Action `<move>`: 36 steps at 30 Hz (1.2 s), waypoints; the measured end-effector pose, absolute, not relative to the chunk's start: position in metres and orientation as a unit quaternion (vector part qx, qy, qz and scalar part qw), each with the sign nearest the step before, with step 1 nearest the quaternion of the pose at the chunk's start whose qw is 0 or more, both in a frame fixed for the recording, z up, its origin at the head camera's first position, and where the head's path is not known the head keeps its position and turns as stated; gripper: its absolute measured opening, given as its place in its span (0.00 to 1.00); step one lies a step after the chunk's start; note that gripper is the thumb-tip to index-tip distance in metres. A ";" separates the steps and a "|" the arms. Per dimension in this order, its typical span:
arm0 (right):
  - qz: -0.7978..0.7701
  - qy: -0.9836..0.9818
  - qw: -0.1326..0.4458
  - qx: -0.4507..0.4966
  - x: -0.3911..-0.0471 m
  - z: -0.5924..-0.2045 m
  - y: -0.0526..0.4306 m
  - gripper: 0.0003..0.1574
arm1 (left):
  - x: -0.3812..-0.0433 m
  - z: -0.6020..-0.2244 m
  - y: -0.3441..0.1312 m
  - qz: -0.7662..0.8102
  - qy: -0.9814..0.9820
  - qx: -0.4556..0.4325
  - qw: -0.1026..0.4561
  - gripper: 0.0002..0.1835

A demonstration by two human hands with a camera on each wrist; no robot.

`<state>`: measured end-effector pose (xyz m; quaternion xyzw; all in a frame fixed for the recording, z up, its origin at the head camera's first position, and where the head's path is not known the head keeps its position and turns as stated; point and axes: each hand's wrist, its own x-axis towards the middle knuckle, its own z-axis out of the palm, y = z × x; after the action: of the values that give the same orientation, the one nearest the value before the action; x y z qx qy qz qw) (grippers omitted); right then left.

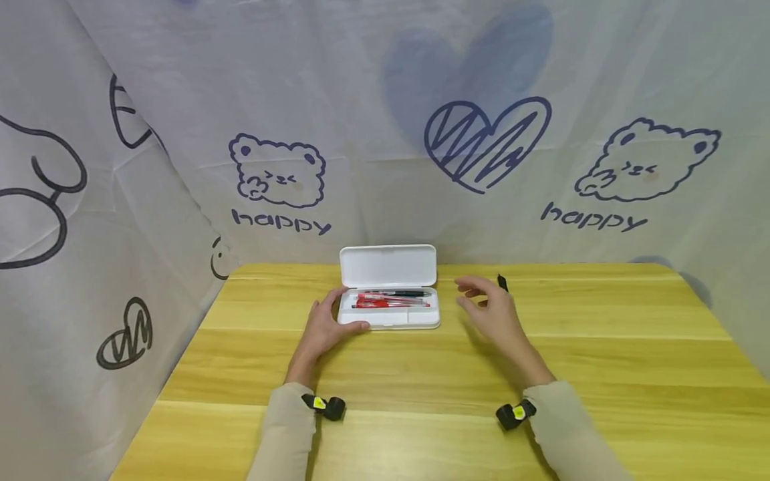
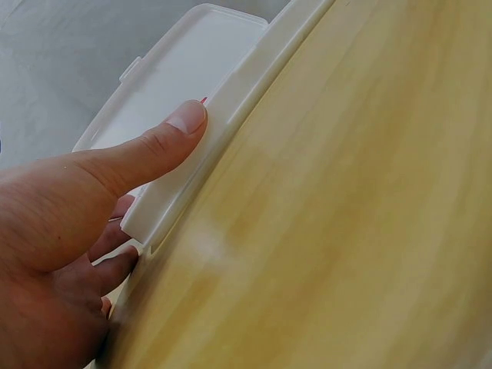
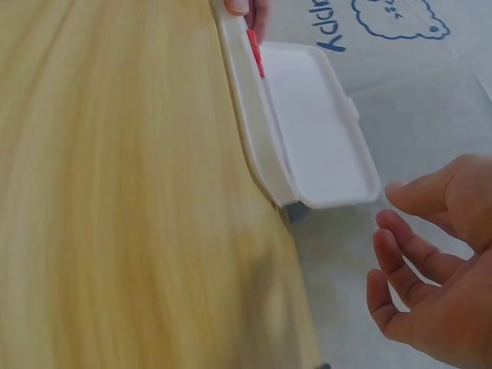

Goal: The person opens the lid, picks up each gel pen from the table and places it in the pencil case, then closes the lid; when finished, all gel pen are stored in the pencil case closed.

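Observation:
A white pencil case (image 1: 391,319) stands on the table with its lid (image 1: 388,266) raised at the back. Inside its tray lie a black pen (image 1: 409,293) and several red-and-clear pens (image 1: 385,302). My left hand (image 1: 325,327) grips the case's left end. In the left wrist view, the thumb (image 2: 173,142) presses on the front rim while the other fingers reach round the end. To the right of the case, my right hand (image 1: 496,317) hovers apart from it, fingers loosely bent and nothing between them. The right wrist view shows this hand (image 3: 434,261) beyond the lid's corner.
A small black object (image 1: 502,282) shows just behind my right hand, mostly hidden by it. The wooden table (image 1: 409,374) ends close behind the case, where a printed cloth (image 1: 385,194) hangs. More cloth (image 1: 120,267) hangs along the left side.

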<state>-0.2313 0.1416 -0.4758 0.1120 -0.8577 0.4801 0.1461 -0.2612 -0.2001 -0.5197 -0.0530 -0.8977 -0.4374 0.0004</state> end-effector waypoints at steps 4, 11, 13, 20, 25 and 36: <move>0.478 -0.856 0.167 0.104 -0.225 -0.475 0.152 0.19 | -0.260 -0.519 -0.203 -0.434 -0.899 -0.050 -0.004 0.52; 0.490 -0.848 0.187 0.078 -0.223 -0.477 0.173 0.21 | -0.259 -0.520 -0.206 -0.433 -0.900 -0.048 -0.003 0.52; 0.492 -0.847 0.191 0.068 -0.224 -0.480 0.179 0.21 | -0.260 -0.520 -0.206 -0.431 -0.901 -0.050 -0.002 0.52; 0.487 -0.857 0.165 0.030 -0.225 -0.490 0.196 0.25 | -0.259 -0.522 -0.204 -0.431 -0.901 -0.050 -0.004 0.52; 0.459 -0.880 0.121 0.009 -0.227 -0.495 0.206 0.31 | -0.259 -0.520 -0.203 -0.435 -0.899 -0.049 -0.003 0.52; 0.415 -0.908 0.057 0.000 -0.224 -0.504 0.214 0.28 | -0.260 -0.519 -0.201 -0.432 -0.900 -0.056 0.001 0.51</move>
<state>-0.2243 0.2141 -0.5042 0.0003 -0.9082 0.4145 0.0572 -0.2604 -0.2012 -0.5195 -0.0565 -0.9002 -0.4317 0.0010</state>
